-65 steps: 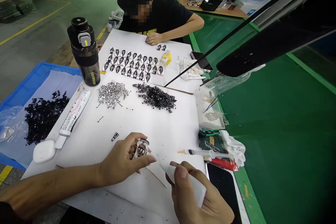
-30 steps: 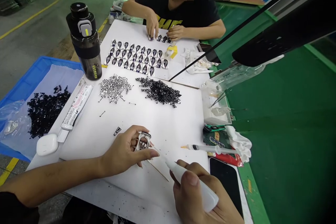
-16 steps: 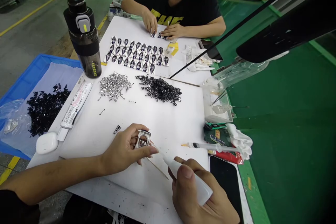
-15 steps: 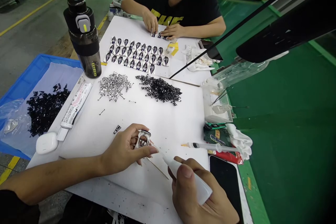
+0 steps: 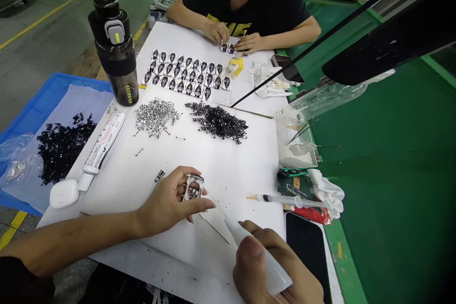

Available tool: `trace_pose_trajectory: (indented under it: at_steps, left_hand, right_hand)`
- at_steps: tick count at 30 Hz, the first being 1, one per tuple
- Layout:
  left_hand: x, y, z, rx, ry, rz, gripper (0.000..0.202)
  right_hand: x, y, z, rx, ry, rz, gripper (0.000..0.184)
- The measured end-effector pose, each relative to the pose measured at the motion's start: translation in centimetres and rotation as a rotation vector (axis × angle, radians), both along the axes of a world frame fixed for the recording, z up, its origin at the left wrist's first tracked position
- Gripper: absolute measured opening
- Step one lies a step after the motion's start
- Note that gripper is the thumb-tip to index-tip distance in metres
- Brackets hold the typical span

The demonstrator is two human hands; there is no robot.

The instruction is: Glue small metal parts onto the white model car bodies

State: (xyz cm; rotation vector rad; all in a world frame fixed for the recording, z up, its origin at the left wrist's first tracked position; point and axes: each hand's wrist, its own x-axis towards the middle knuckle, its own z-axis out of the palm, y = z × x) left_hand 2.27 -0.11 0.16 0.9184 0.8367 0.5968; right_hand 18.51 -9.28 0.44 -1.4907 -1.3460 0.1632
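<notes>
My left hand (image 5: 169, 202) is closed around a small shiny silver frame (image 5: 194, 188) with an open lattice middle, tilted up towards me. In my right hand (image 5: 274, 261) is a white squeeze bottle (image 5: 269, 266). Its narrow nozzle points up and left at the frame; whether the fine tip touches is too small to tell. A thin rod (image 5: 215, 229) slants out below my left fingers; I cannot tell if they hold it. Beside my left wrist lies one small black-and-silver piece (image 5: 159, 175) on the white board (image 5: 149, 156).
Piles of small silver pieces (image 5: 156, 118) and black pieces (image 5: 221, 123) lie ahead. A dark bottle (image 5: 119, 66) and a tube (image 5: 103, 145) stand left. A syringe (image 5: 285, 199) and phone (image 5: 306, 247) lie right. Opposite, a person's hands (image 5: 233, 39) handle small parts near rows of emblems (image 5: 185, 73).
The squeeze bottle in my right hand has shifted slightly down and right, away from the frame. My left hand is nearly unmoved. The other person's hands have moved right.
</notes>
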Motion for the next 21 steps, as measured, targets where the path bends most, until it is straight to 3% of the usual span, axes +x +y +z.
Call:
trace_pose_trajectory:
  at_steps: [13,21]
  left_hand:
    - [0.17,0.05,-0.06,-0.026,-0.024,0.018,0.057]
    - [0.03,0.13,0.03,-0.021,-0.021,0.02,0.055]
  right_hand:
    - [-0.54,0.73,-0.19,0.039,-0.09,-0.029,0.034]
    - [-0.38,0.47,-0.25,0.026,-0.01,-0.027,0.03]
